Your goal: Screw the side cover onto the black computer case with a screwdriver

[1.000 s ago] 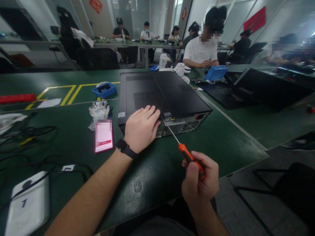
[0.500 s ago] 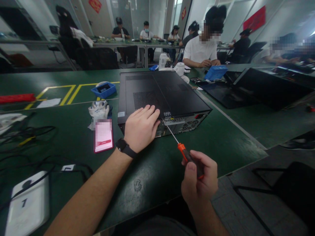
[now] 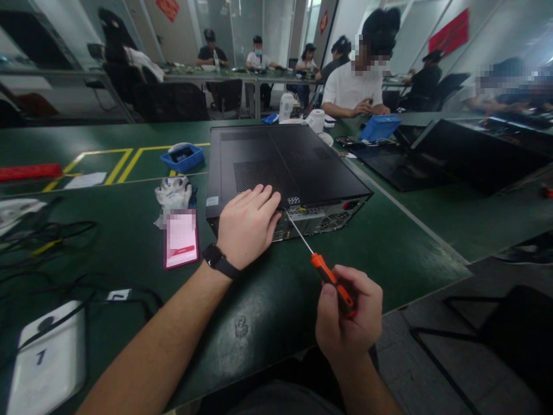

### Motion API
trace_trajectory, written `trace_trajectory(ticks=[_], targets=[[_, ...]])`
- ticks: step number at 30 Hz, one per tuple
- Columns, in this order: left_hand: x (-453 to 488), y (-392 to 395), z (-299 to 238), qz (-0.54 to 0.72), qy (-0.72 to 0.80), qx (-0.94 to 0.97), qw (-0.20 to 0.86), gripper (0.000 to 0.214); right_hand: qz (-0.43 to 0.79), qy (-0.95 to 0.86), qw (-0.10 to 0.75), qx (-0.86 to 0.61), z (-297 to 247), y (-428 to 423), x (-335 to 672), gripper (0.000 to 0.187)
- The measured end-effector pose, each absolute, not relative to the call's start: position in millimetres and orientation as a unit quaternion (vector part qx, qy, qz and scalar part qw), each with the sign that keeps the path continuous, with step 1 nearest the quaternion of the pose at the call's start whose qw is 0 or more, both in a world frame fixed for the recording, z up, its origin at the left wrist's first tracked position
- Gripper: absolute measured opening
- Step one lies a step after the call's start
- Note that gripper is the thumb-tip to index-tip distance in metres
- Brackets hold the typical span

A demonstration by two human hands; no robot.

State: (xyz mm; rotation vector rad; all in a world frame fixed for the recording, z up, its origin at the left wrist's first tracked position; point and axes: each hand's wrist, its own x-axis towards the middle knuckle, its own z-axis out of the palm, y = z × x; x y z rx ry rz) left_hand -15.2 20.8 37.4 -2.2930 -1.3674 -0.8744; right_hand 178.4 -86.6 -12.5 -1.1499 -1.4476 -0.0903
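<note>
A black desktop computer case (image 3: 298, 155) lies on its side on the green table, its rear panel with fan grille and slots facing me. My left hand (image 3: 248, 225) rests on the near left edge of the case, fingers stretched over the top and thumb down at the rear panel. In my right hand (image 3: 352, 314) is a screwdriver (image 3: 330, 275) with an orange and black handle, gripped between thumb and fingers. Its thin shaft slants up to the left, and the tip meets the rear panel's upper edge beside my left thumb. Any screw there is too small to make out.
Left of the case are a blue tray (image 3: 182, 157), gloves (image 3: 175, 193) and a phone with a lit screen (image 3: 181, 239). Black cables and a white box (image 3: 52, 357) lie nearer left. Across the table a co-worker (image 3: 356, 86) sits near another blue tray (image 3: 380, 127) and black panels.
The screwdriver handle has turned in my right hand, showing more of its orange side, and the right fingers have shifted slightly. My left hand and the case stay in place.
</note>
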Motion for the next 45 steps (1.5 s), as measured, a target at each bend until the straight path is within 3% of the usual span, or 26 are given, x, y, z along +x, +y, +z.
trace_trajectory(ticks=[6,13,20,27,33,45], targets=[[-15.5,20.3,37.8,-0.303,-0.48,-0.807,0.163,0.035,-0.02,-0.61,0.585,-0.534,-15.5,-88.2,178.1,0.019],[-15.6,20.5,37.4,-0.308,-0.479,-0.807,0.158,0.037,-0.014,-0.621,0.612,-0.49,-13.5,-87.5,178.3,0.03],[-15.9,20.7,36.6,-0.299,-0.483,-0.806,0.168,0.036,-0.007,-0.599,0.592,-0.539,-16.3,-88.1,177.7,0.017],[-16.0,20.9,36.7,-0.3,-0.482,-0.806,0.165,0.036,-0.008,-0.636,0.605,-0.478,-11.1,-86.8,177.8,0.033],[-15.8,20.5,35.9,-0.303,-0.481,-0.805,0.169,0.036,-0.025,-0.62,0.584,-0.524,-13.8,-87.8,178.5,0.022],[-17.2,20.7,38.0,-0.325,-0.475,-0.802,0.158,0.042,0.015,-0.629,0.587,-0.509,-7.8,-87.9,176.7,0.022]])
